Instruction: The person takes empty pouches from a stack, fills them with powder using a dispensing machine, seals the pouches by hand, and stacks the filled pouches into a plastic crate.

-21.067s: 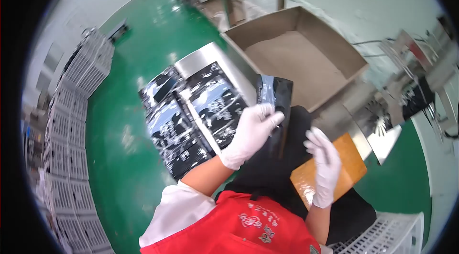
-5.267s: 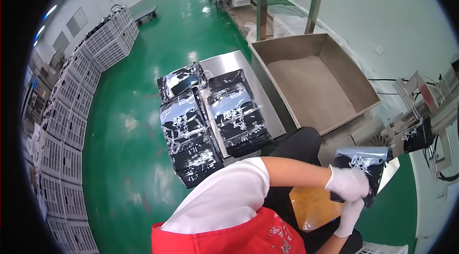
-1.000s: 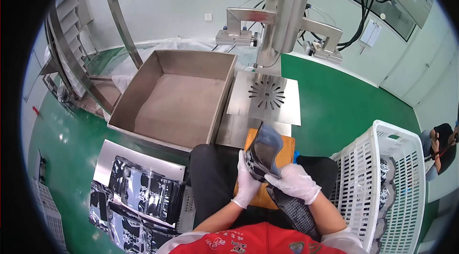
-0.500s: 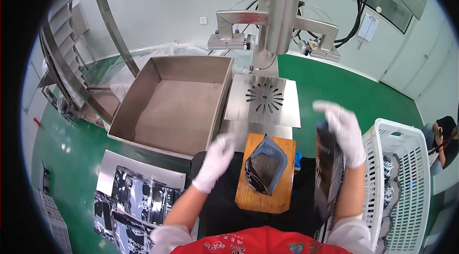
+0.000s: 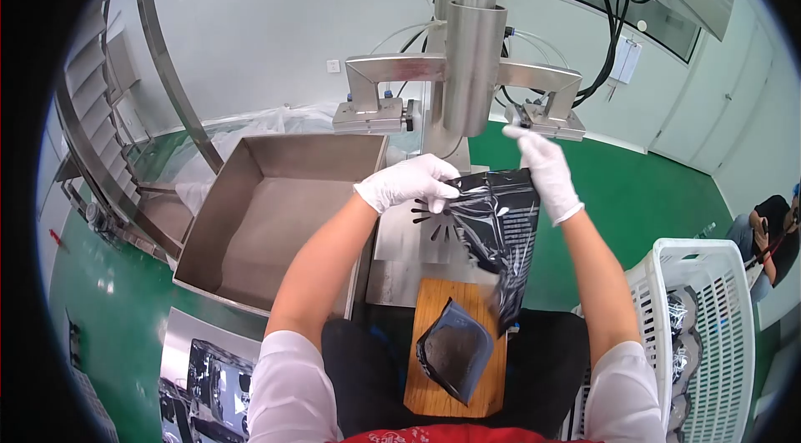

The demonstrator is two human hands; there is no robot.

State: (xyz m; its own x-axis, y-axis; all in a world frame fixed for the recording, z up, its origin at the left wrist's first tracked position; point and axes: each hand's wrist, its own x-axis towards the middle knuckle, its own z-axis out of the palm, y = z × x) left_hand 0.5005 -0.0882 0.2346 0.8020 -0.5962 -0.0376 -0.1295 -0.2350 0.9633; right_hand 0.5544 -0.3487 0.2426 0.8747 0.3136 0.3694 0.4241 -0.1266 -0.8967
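At our left hand [image 5: 409,182]: thumb and fingers pinch the upper corner of a black pouch [image 5: 505,226], glossy creased film, flat.
At our right hand [image 5: 546,174]: fingers extended by the opposite corner, blurred; we cannot tell whether it grips.
Below both hands: an open pouch [image 5: 481,359], leaf-shaped at the mouth, brown inside, on a wooden board [image 5: 434,297].
Edges: steel bin [image 5: 219,218] left of the left hand; right of the right hand, green floor [image 5: 613,193], then a slotted white crate [image 5: 647,309].
Long axes: black pouch hanging near vertical; open pouch's mouth facing up, lengthwise towards us.
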